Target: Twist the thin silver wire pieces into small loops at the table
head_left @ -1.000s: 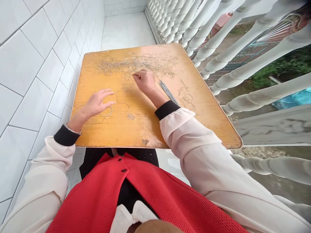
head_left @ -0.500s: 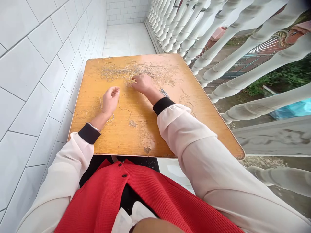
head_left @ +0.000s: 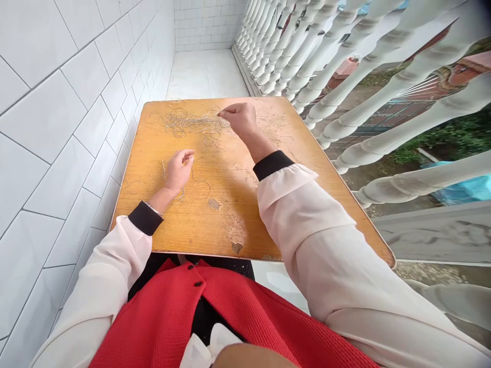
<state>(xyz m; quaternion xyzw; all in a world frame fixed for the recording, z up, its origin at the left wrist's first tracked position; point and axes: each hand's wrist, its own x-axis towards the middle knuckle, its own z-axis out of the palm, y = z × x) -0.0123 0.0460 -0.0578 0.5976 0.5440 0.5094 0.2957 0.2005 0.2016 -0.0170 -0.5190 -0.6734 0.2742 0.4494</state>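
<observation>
A tangle of thin, pale, string-like strands (head_left: 182, 122) lies across the far part of the wooden table. My right hand (head_left: 241, 120) is raised over the right end of that tangle, its thumb and fingertips pinched together; whatever sits between them is too small to make out. Nearer to me on the left, my left hand (head_left: 178, 171) is closed in a pinch just above the tabletop. One thin strand (head_left: 208, 186) trails from its fingertips onto the wood. More loose strands (head_left: 181, 195) show beside and under that hand.
The worn wooden table (head_left: 199, 232) has chipped patches on its near part. White tiled wall (head_left: 49, 148) runs close along its left. White balusters (head_left: 368, 179) line the right side, with a yard beyond. A pale floor (head_left: 207, 71) stretches past the far edge.
My right hand has risen and moved right, away from the middle of the tangle, its fingers now pinched. My left hand keeps its place on the table; the whole view has shifted slightly.
</observation>
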